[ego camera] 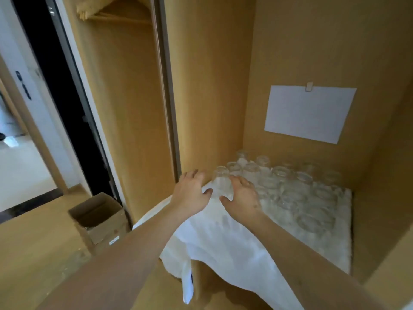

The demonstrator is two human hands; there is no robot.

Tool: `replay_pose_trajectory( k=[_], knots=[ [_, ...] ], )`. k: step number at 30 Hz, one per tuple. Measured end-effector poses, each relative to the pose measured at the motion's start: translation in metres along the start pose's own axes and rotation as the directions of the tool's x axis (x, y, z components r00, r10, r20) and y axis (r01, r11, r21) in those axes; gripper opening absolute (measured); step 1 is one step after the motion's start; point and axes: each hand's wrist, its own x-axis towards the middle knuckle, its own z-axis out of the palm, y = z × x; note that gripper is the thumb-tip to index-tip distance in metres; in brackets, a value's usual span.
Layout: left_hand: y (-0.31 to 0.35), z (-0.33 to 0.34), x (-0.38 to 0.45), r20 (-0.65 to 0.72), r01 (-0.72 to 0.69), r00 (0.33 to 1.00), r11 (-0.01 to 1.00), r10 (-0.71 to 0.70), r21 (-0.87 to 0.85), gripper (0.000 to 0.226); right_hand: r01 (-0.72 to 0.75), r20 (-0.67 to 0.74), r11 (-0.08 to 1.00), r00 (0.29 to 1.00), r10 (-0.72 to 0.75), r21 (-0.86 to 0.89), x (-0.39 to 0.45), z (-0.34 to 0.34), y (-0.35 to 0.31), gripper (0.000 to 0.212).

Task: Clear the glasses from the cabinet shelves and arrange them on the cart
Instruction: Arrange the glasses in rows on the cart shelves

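Reaching both hands, left hand and right hand, fingers spread and not yet gripping, around front glass on shelf; next, likely closing gently and lifting.

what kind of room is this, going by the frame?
Probably a hotel or apartment bedroom closet, though I can't be sure. A wooden cabinet has clear glasses on a white cloth over its shelf, wooden hangers hang in the next bay, and a cardboard box sits on the floor.

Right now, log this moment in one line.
left hand: open by glass | right hand: open, touching glass | cloth: under glasses
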Motion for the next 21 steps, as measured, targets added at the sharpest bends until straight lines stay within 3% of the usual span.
replay_pose_trajectory(
  k=[6, 13, 21],
  knots=[
    [0.014, 0.005, 0.076, 0.057, -0.179, 0.982, 0.983, 0.181, -0.042, 0.057, -0.164, -0.155, 0.986, 0.975, 0.16, -0.01, 0.028, -0.028, 0.014, 0.065],
    [0.053, 0.02, 0.135, 0.088, -0.399, 0.908, 0.91, 0.409, -0.115, 0.06, -0.394, -0.274, 0.918, 0.888, 0.37, -0.038, 0.044, -0.061, 0.052, 0.065],
    [0.111, 0.062, 0.202, 0.129, -0.473, 0.852, 0.851, 0.508, -0.229, 0.066, -0.51, -0.318, 0.859, 0.823, 0.471, -0.049, 0.085, -0.1, 0.127, 0.065]
  ],
)
